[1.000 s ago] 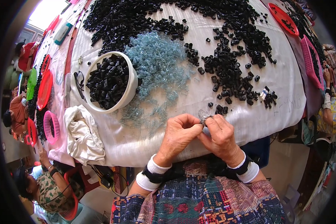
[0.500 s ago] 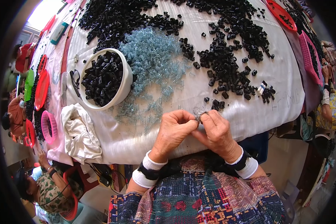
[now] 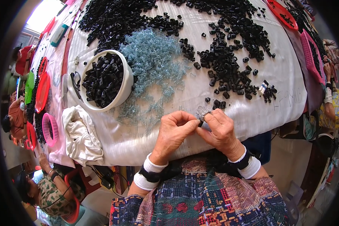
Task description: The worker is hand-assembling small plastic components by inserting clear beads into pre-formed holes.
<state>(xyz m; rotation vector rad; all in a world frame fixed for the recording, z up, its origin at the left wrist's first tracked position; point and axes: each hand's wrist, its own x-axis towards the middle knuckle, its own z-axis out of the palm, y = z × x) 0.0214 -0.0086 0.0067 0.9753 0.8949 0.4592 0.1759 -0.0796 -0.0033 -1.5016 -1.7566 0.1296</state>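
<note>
Both hands meet over the near edge of the cloth-covered table. My left hand (image 3: 176,130) is closed in a pinch on a small black plastic part (image 3: 200,122), mostly hidden by the fingers. Close against it, my right hand (image 3: 219,128) has its thumb and forefinger closed near the same part; what its fingertips hold is too small to make out. A little clump of clear, wiry bits (image 3: 202,112) shows just beyond the fingertips. Further off lie a heap of bluish small coil springs (image 3: 154,56) and a scattered pile of black plastic parts (image 3: 229,71).
A white tub (image 3: 129,81) full of black parts stands left of the springs. Nearer me lies a crumpled white cloth (image 3: 81,135). A small white tube (image 3: 263,88) sits at the right. Other people work around neighbouring tables with red trays (image 3: 42,92) and a pink basket (image 3: 312,56).
My right hand has shifted slightly right, and its thumb has drawn up by the left fingertips. A bit of the black part now shows between the hands.
</note>
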